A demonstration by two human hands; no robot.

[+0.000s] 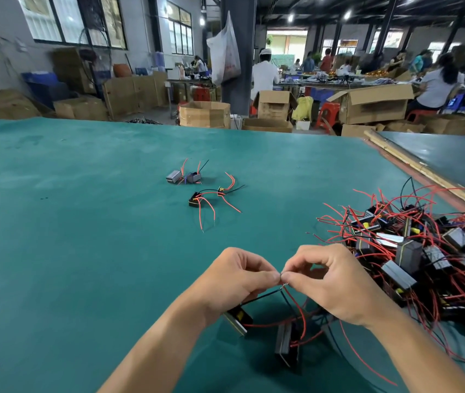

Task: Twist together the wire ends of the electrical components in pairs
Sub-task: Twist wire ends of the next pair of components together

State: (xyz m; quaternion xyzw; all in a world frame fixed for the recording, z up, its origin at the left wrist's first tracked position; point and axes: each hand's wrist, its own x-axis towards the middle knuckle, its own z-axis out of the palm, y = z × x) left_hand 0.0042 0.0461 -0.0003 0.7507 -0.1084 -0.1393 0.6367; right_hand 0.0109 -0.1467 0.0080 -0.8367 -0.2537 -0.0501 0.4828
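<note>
Wire ends (284,282) sit pinched where the two hands meet, low in the middle of the view above the green table (83,236). The left hand (237,282) grips them between thumb and forefinger from one side, the right hand (329,282) does the same from the other, and the other fingers of both curl loosely. The bare tips are too small to tell whether they are wound together. From the pinch a black wire (262,296) slants down and left to a small component (238,320) under the left wrist, its long axis tilted from upper left to lower right. A red wire (299,307) curves down to a second component (286,347), whose long axis runs toward the camera. Two pairs of components (194,201) lie farther out on the table, and a tangled pile (424,259) of components with red and black leads lies just beside the right hand.
</note>
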